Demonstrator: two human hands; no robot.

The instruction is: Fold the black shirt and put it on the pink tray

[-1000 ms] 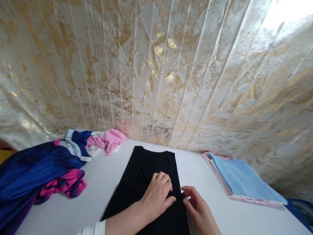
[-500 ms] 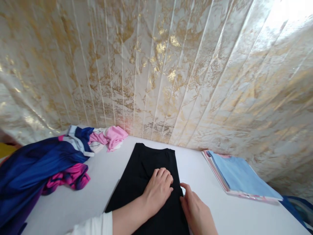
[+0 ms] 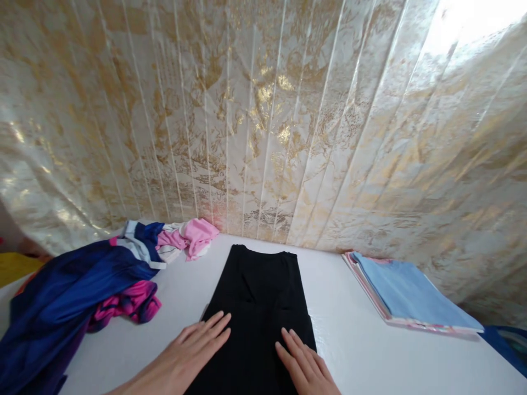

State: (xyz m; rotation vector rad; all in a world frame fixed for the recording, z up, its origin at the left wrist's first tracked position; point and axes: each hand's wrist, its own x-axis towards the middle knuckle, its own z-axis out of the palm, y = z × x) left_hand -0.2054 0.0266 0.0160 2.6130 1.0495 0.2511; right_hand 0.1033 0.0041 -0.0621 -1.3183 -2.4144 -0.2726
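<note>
Black garment (image 3: 263, 280) lies beneath left hand (image 3: 187, 351) and right hand (image 3: 308, 368); fingers (image 3: 214, 331) released, extended

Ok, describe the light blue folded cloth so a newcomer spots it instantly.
On the white table, below the gold-patterned curtain, look right of the black garment. The light blue cloth lies flat on top of a neat stack, unlike the crumpled dark blue and pink clothes at left.
</note>
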